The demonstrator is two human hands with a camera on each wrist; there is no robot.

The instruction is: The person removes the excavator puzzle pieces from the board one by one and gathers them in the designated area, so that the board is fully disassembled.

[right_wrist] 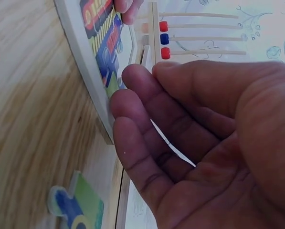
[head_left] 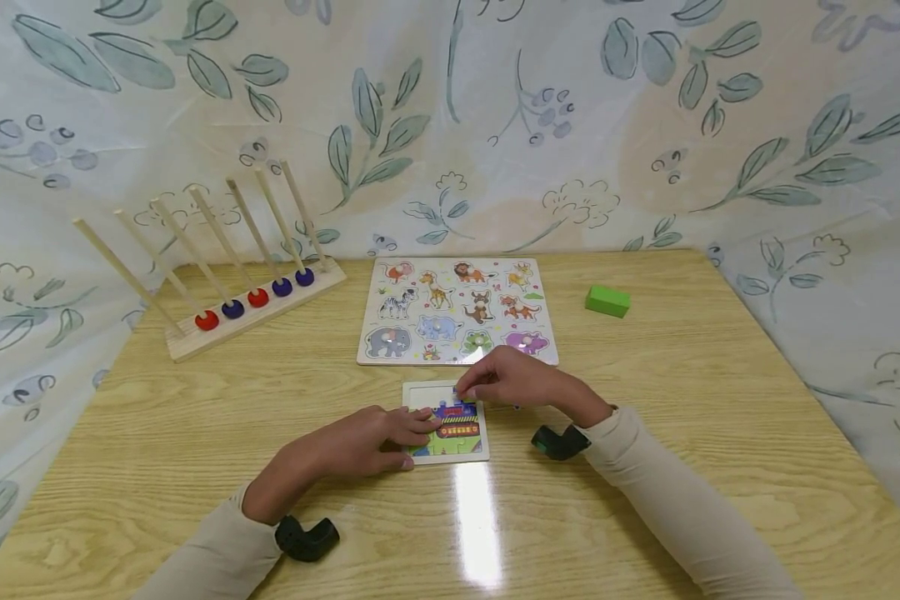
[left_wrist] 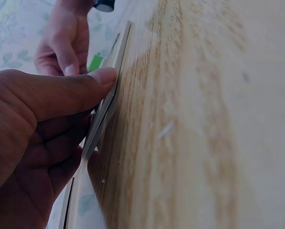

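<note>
A small jigsaw puzzle of a tracked vehicle lies in its white tray (head_left: pixel 484 433), with pale bare backing at the upper left. My left hand (head_left: pixel 371 437) rests on its left side, fingers lying over the picture. In the left wrist view, the left thumb (left_wrist: pixel 101 76) touches the tray's edge. Over the tray's upper right part, my right hand (head_left: pixel 513 383) pinches a small puzzle piece (head_left: pixel 457 389), mostly hidden by the fingertips. A loose green-and-blue puzzle piece (right_wrist: pixel 82 205) lies on the table beside the tray, below the right hand.
Behind the tray lies an animal peg puzzle board (head_left: pixel 457 304). A wooden rack (head_left: pixel 262 310) with upright rods and red and blue beads stands at the back left. At the back right sits a green block (head_left: pixel 607 301). Floral cloth (head_left: pixel 450 125) hangs behind the table.
</note>
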